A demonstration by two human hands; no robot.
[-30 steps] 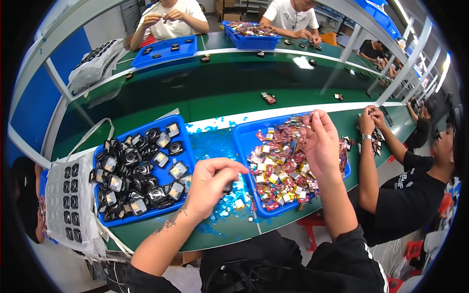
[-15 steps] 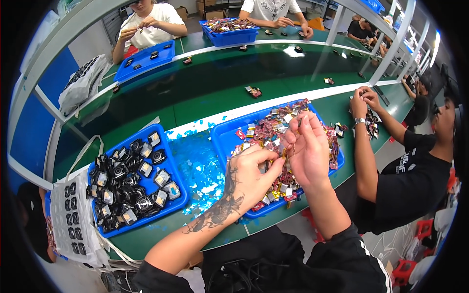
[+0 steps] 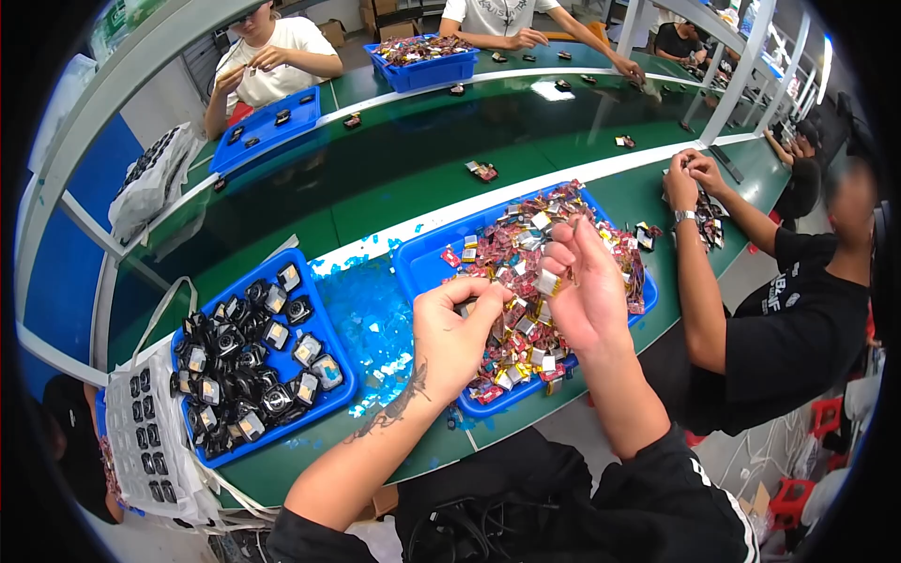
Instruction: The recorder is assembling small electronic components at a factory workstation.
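Observation:
My left hand (image 3: 457, 333) and my right hand (image 3: 582, 286) are raised close together above a blue tray (image 3: 424, 267) heaped with several small flat parts with red and yellow wires (image 3: 526, 258). Between right thumb and fingers sits a small silvery square part (image 3: 548, 281). The left fingers are curled and pinch at something small next to it; what it is I cannot make out. To the left stands a second blue tray (image 3: 333, 352) filled with several small black round parts (image 3: 246, 361).
Blue film scraps (image 3: 375, 324) litter the green bench between the trays. A white bag of black parts (image 3: 141, 441) hangs at the bench's left end. A person in black (image 3: 779, 319) works at my right; others sit across a dark conveyor belt (image 3: 404, 159) with more blue trays.
My left hand has come up from the blue scraps on the bench to meet my right hand above the wired parts. The view has swung a little left.

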